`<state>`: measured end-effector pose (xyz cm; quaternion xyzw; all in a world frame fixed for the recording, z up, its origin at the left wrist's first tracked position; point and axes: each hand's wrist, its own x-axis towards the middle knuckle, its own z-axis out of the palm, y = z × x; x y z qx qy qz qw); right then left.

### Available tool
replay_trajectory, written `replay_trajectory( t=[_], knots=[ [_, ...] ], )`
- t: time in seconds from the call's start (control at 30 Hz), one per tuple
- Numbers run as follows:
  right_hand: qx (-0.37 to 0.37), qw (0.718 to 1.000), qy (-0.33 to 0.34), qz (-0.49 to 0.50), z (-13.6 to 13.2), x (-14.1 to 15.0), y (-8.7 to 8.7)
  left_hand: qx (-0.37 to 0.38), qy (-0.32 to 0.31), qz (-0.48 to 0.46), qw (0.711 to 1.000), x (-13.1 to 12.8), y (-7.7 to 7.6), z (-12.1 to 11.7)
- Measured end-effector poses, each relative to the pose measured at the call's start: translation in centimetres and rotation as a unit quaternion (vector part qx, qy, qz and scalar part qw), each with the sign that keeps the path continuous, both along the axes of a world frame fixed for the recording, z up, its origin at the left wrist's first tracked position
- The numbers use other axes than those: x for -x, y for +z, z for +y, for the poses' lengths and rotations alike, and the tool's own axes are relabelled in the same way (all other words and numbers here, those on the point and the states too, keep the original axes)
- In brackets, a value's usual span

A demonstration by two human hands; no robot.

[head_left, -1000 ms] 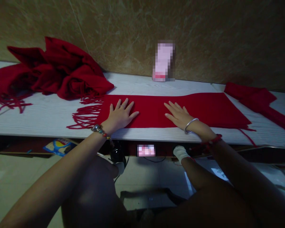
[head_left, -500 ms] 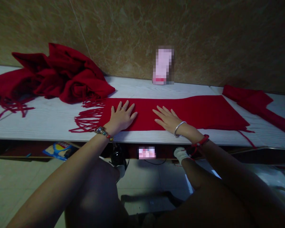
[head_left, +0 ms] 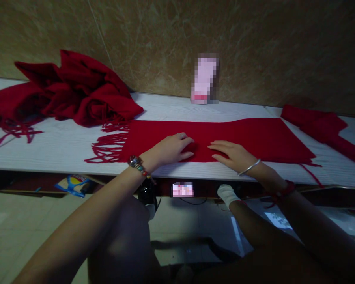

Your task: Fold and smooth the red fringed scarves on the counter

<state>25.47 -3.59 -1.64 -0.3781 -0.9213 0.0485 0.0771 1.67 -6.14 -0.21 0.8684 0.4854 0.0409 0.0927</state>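
A long red scarf (head_left: 254, 134) lies flat along the white table (head_left: 62, 146), its fringe (head_left: 109, 146) at the left end. My left hand (head_left: 170, 150) rests on the scarf's near edge around the middle, fingers curled together and bunching a small fold of cloth. My right hand (head_left: 232, 154) lies just right of it on the same edge, fingers stretched out flat and pointing left toward the left hand. A beaded bracelet is on the left wrist and a silver bangle on the right.
A heap of red scarves (head_left: 85, 94) sits at the back left. More red cloth (head_left: 316, 122) lies at the far right. A pink object (head_left: 205, 79) leans on the marbled wall. Under the table are a yellow-blue packet (head_left: 73, 183) and my knees.
Both hands were spread flat on the scarf. The left hand has slid right to the near edge and curled its fingers on the cloth; the right hand has drawn down to that edge too.
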Motion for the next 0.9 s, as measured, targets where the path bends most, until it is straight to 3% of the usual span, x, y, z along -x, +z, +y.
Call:
replay_trajectory(
  t=[0.07,0.17,0.4,0.67,0.9],
  knots=[
    [-0.018,0.998,0.054,0.011,-0.5,0.7,0.4,0.003,-0.047,-0.003,0.999,-0.8,0.3,0.0],
    [-0.059,0.992,0.109,-0.007,-1.1,1.8,0.7,-0.007,-0.055,0.002,0.998,-1.1,0.3,0.0],
    [-0.166,0.970,0.147,-0.100,-1.6,2.8,0.9,0.020,-0.047,-0.017,0.999,-0.4,0.2,-0.1],
    [-0.200,0.956,0.162,-0.143,-1.9,3.2,1.2,0.009,-0.055,-0.005,0.998,-0.6,0.2,0.1],
    [-0.197,0.968,0.123,-0.097,-1.6,3.3,0.5,0.005,-0.059,-0.012,0.998,-0.4,0.0,0.1]
  ],
)
